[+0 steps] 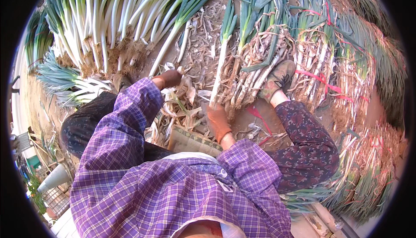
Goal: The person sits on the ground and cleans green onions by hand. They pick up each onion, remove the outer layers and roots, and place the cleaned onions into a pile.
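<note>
My right hand [219, 120], in an orange-brown glove, is closed around the lower end of a leek [221, 67]. The leek's white stalk points away from me and its green leaves lie at the far end. My left hand [172, 78], in a darker brown glove, is closed over the litter of peelings. A pale scrap shows at its fingertips, but what it grips is mostly hidden. Just beyond that hand, a cleaned leek [167, 47] slants toward the big pile. Untrimmed leeks [255, 69] with dry brown leaves lie right of the held one.
A large heap of cleaned leeks [108, 21] fills the far left. Bundles of leeks [314, 51] tied with red ribbon [323, 78] line the right. Dry peelings [180, 99] lie between my legs, beside a patterned cushion [193, 140]. My right shoe [279, 78] touches the untrimmed leeks.
</note>
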The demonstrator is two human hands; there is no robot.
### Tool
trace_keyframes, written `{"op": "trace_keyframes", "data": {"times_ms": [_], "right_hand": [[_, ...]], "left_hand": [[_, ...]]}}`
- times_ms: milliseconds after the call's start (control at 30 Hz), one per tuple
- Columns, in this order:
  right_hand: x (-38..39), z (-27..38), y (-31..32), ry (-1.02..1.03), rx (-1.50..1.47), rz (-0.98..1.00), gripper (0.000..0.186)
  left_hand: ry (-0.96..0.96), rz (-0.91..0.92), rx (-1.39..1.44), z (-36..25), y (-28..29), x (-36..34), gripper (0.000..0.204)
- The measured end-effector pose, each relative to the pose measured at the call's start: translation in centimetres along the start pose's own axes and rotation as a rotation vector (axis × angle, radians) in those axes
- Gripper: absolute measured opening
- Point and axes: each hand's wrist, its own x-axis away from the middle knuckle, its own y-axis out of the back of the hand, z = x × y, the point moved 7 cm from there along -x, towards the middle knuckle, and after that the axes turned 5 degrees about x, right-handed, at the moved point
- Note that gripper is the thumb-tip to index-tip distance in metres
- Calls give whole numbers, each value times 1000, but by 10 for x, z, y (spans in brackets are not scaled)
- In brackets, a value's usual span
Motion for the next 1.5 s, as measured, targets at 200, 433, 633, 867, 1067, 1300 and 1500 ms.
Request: {"op": "trace_keyframes", "data": {"times_ms": [200, 433, 633, 867, 1067, 1300, 1500], "right_hand": [[36, 5, -74, 222, 912, 119, 58], [1, 40, -5, 115, 127, -26, 51], [-52, 125, 85, 582, -538, 185, 59], [-49, 148, 92, 660, -843, 203, 42], [0, 167, 146, 815, -748, -140, 45], [32, 194, 261, 876, -806, -220, 45], [26, 185, 308, 792, -855, -323, 42]], "left_hand": [[138, -347, 1508, -97, 53, -25, 45], [-85, -417, 1390, -111, 107, -2, 35], [-266, -7, 1172, -183, 91, 47, 56], [-499, -535, 1353, -225, 67, 46, 15], [-310, -799, 634, -204, 52, 48, 14], [481, -296, -438, -4, -29, 75, 23], [579, -305, -273, 11, 2, 100, 25]]}}
